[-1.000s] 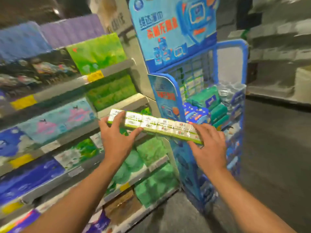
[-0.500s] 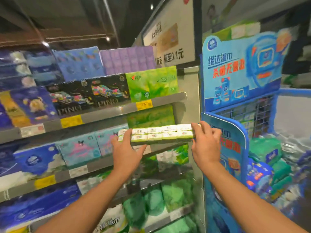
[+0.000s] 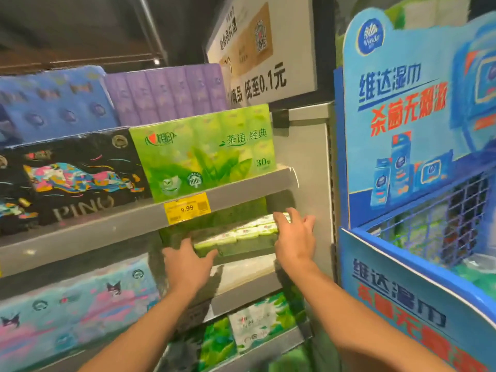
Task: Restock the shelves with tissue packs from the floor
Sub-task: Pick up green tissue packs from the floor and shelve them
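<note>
A long green-and-white tissue pack [image 3: 241, 233] lies inside the second shelf's right bay, on top of darker green packs [image 3: 236, 214]. My left hand [image 3: 189, 261] grips its left end from below and in front. My right hand [image 3: 294, 234] holds its right end, fingers spread against the pack and near the grey end panel. The pack sits just under the shelf rail with the yellow 9.99 price tag [image 3: 187, 208]. Part of the pack is hidden behind both hands.
A large green tissue box [image 3: 204, 151] stands on the shelf above, beside black PINO packs [image 3: 72, 178] and purple packs [image 3: 166, 92]. Pink-and-blue packs [image 3: 75, 304] fill the bay to the left. A blue wet-wipe display bin [image 3: 418, 264] stands close on the right.
Both hands have carried the tissue pack from in front of the shelving into the bay under the price tag. The view has moved closer to the shelf and slightly upward.
</note>
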### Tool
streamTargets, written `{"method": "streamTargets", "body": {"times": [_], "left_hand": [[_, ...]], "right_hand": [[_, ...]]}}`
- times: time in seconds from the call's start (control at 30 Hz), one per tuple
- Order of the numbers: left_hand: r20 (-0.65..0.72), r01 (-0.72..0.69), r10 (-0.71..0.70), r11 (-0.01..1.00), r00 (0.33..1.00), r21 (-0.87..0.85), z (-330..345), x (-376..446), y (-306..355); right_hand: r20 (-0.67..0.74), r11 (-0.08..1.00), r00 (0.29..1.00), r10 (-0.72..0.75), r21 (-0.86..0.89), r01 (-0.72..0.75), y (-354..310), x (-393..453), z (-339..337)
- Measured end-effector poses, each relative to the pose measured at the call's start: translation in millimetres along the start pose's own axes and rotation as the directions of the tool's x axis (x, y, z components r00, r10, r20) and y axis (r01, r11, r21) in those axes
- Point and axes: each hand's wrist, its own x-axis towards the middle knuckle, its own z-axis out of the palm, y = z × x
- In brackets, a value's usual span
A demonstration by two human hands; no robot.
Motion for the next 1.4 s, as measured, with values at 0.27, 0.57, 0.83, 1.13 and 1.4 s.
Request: {"method": "streamTargets", "body": {"times": [0.27, 0.57, 0.83, 1.13, 1.4], "left_hand": [[0.07, -0.039, 0.009, 0.897, 0.998, 0.44, 46, 46, -12], [0.078, -0.095, 0.061, 0.809, 0.995, 0.58, 52, 33, -24], [0.143, -0.152, 0.087, 0.822, 0.986, 0.549, 48, 25, -27], [0.278, -0.424, 0.344, 0.848, 0.897, 0.319, 32, 9, -38], [0.153, -0.743, 0.812, 0.579, 0.564, -0.336, 16, -134, -21]], "right_hand": [[0.2, 0.998, 0.98, -0.004, -0.067, 0.017, -14, 48, 76], [0.353, 0.915, 0.923, -0.155, -0.3, 0.268, -20, 71, 116], [0.252, 0.945, 0.946, -0.203, -0.204, 0.257, -11, 68, 122], [0.266, 0.986, 0.961, -0.072, 0.162, 0.029, -14, -12, 34], [0.159, 0.951, 0.96, 0.231, 0.172, -0.257, 8, -223, -82]]}}
